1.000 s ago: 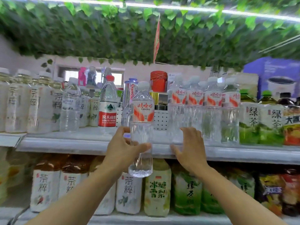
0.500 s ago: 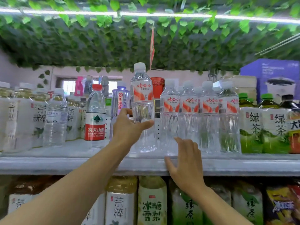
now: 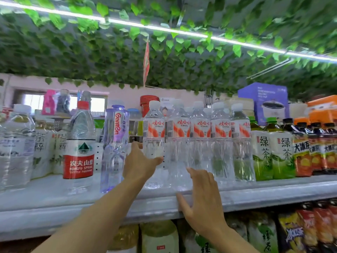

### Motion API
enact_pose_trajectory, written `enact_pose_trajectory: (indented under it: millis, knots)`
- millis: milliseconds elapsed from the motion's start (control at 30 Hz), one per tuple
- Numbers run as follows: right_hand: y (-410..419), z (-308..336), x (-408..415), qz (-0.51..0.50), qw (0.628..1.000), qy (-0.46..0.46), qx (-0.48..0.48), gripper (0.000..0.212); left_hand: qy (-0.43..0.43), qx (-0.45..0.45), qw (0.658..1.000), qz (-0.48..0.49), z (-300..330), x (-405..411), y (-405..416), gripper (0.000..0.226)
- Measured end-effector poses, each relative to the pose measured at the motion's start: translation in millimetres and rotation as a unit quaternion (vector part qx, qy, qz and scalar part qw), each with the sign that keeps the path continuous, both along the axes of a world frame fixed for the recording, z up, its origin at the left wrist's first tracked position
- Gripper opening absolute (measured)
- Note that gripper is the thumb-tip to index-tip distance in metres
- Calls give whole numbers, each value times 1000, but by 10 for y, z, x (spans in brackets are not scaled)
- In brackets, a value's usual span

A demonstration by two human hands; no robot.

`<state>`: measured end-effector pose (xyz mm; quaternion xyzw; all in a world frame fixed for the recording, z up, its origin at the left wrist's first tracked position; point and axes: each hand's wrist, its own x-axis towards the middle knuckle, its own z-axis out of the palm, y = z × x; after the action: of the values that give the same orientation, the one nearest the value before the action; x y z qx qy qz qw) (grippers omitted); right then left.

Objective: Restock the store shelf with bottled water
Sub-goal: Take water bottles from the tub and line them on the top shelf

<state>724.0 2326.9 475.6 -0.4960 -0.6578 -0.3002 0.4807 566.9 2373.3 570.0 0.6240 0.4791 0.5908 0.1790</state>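
Above me hang green vine leaves [image 3: 109, 57] with a light strip [image 3: 164, 30] running through them and a red pennant [image 3: 146, 61]. To my right stand green tea bottles [image 3: 262, 150], dark drink bottles [image 3: 302, 152] and a purple box [image 3: 262, 95] behind.

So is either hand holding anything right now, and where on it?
The left hand grips a water bottle round its clear middle, below the label. The right hand holds nothing, fingers straight by the shelf edge.
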Motion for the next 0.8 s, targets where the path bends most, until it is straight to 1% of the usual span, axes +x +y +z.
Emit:
enact_pose_trajectory:
  millis: [200,300,400,533,800]
  knots:
    - [4,-11,-11,-6,1000,-2,17,51,7,-12,999,-39,-37,8,74,68]
    - [10,1,-35,-4,1000,11,18,51,6,-33,996,-81,-66,-27,68,71]
    - [36,34,-56,-7,999,27,16,50,9,-58,991,-117,-77,-53,58,62]
    - [49,70,-77,-14,999,39,20,49,23,-87,987,-135,-29,-29,117,51]
    - [58,69,-86,-24,999,37,22,50,23,-145,972,-184,64,127,298,56]
